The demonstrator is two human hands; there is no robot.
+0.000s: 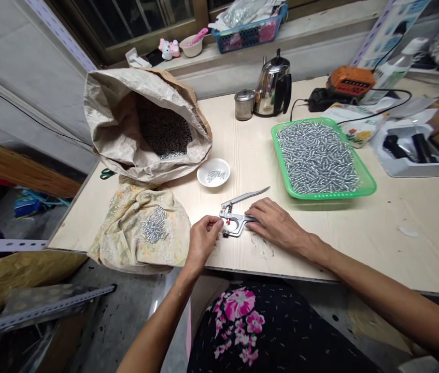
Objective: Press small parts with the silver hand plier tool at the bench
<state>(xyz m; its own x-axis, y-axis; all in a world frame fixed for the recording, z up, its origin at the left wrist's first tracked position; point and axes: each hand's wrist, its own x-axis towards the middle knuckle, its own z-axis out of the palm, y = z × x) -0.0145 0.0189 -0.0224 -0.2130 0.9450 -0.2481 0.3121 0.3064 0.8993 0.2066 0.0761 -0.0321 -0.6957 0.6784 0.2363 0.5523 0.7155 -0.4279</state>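
Note:
Lying on the table near its front edge is a pair of silver snap fastener pliers [237, 224], its handles spread apart and a red tip showing in its jaws. My right hand [273, 221] is closed on the lower handle, palm down. At the jaws, my left hand [204, 235] is pinched shut; what its fingertips hold is too small to make out. Small metal pins [154, 225] lie heaped on a patterned cloth [122, 233] left of that hand. A white bowl [202, 175] beyond the pliers holds several more.
A large open sack [106, 114] of metal pieces leans at the back left, with green scissors [106, 173] beside it. On the right stands a green basket [367, 182] full of metal pins. Behind are a kettle [271, 88], a jar [244, 106] and an orange battery [349, 80].

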